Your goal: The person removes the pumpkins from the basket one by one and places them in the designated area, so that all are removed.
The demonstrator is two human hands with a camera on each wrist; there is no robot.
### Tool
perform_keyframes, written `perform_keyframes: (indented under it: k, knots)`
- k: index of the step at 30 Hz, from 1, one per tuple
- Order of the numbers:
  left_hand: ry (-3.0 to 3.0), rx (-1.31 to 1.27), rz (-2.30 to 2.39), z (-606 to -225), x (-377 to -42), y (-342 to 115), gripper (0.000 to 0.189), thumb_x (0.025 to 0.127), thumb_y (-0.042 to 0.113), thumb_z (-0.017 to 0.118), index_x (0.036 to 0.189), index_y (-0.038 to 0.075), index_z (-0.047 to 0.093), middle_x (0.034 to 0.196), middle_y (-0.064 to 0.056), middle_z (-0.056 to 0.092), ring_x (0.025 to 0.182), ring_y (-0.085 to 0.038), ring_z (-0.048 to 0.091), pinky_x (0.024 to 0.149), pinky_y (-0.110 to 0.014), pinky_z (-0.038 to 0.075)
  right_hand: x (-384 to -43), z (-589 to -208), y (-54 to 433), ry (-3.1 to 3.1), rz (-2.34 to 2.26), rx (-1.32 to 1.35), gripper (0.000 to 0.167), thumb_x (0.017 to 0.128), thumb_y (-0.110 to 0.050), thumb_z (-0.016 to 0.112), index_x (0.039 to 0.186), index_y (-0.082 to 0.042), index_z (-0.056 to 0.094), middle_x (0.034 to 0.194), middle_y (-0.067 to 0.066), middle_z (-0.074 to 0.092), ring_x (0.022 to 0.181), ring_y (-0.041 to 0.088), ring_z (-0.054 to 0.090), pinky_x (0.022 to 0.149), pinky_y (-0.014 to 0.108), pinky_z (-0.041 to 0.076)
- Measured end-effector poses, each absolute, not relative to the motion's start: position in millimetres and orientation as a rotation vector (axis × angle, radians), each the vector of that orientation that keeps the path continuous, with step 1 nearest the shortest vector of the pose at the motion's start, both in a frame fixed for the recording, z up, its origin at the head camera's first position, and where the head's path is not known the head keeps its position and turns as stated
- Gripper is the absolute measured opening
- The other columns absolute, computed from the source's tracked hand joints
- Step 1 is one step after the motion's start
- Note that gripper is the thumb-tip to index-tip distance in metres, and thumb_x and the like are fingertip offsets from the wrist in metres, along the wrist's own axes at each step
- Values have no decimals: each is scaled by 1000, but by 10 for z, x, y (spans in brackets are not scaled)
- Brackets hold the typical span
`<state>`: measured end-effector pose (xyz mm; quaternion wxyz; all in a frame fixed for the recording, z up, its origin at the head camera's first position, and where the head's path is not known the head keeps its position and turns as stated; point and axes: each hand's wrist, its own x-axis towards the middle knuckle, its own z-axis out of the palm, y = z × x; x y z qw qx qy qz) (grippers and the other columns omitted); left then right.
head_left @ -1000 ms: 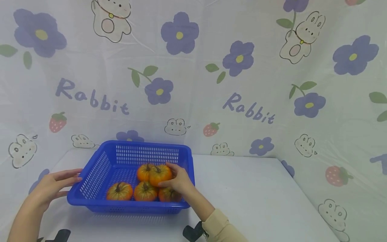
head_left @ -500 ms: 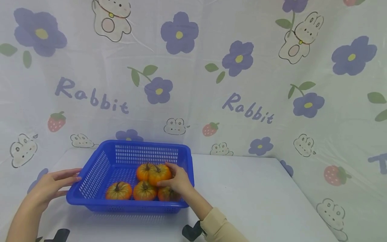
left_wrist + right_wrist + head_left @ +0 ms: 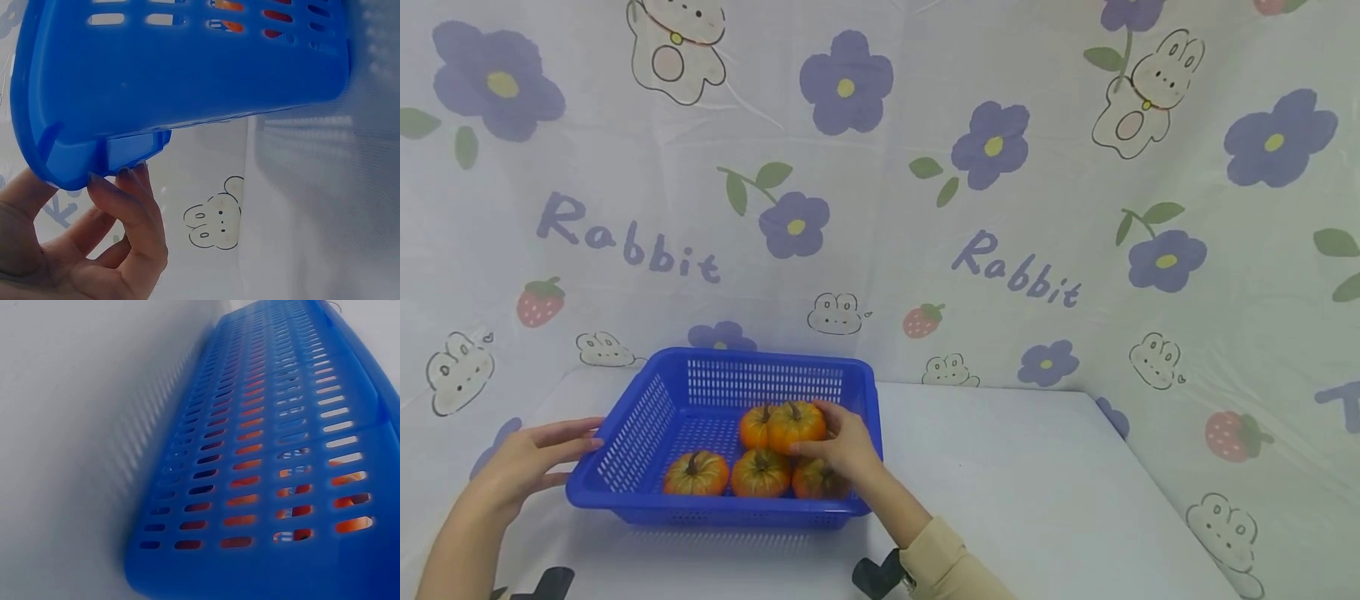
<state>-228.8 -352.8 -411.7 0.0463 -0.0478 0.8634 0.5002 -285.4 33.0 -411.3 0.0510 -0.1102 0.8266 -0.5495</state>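
A blue slotted plastic basket [image 3: 745, 504] stands on the white table with several small orange pumpkins inside. My right hand [image 3: 844, 446] grips one pumpkin [image 3: 795, 425] between thumb and fingers at the basket's right side. That pumpkin overlaps another pumpkin [image 3: 752, 427] behind it. Along the near wall lie a left pumpkin [image 3: 696, 475], a middle pumpkin [image 3: 760, 473] and a right pumpkin [image 3: 816, 479], the last partly hidden by my right wrist. At the left end, my left hand [image 3: 119, 231] holds the basket's rim with bent fingers. Basket wall hides my right hand in the right wrist view.
White table [image 3: 1037, 483] extends to the right of the basket. Behind it hangs a pale cloth [image 3: 880, 208] printed with flowers and rabbits. Black straps or mounts [image 3: 880, 575] show near the wrists at the bottom edge.
The pumpkin in my right hand has risen slightly and tipped, so more of its side shows. My left hand and the basket have stayed in place.
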Motion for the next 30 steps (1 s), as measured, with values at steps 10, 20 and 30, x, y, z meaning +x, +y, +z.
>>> perform_keyframes:
  k: [10, 20, 30]
  knots:
    - [2638, -148, 1507, -4117, -2283, -3511, 70, 97, 40, 59, 144, -8, 38, 132, -19, 61, 88, 12, 55, 90, -44, 58, -2852, -4076, 369, 2466, -1738, -328, 72, 82, -20, 80, 144, -8, 46, 147, 16, 49, 135, 34, 48, 113, 50, 40]
    - [2640, -152, 1513, -4110, -2283, -3520, 70, 96, 39, 60, 143, -8, 40, 128, -12, 65, 87, 13, 55, 90, -45, 57, -2881, -4008, 440, 2417, -1800, -335, 73, 82, -22, 79, 146, -12, 45, 150, 14, 46, 138, 33, 45, 113, 49, 40]
    - [2635, -153, 1524, -4122, -2285, -3532, 70, 96, 39, 61, 143, -7, 40, 124, -5, 67, 86, 13, 56, 89, -42, 58, -2918, -3950, 518, 2402, -1850, -321, 74, 82, -22, 80, 146, -10, 44, 152, 14, 43, 142, 32, 40, 118, 49, 33]
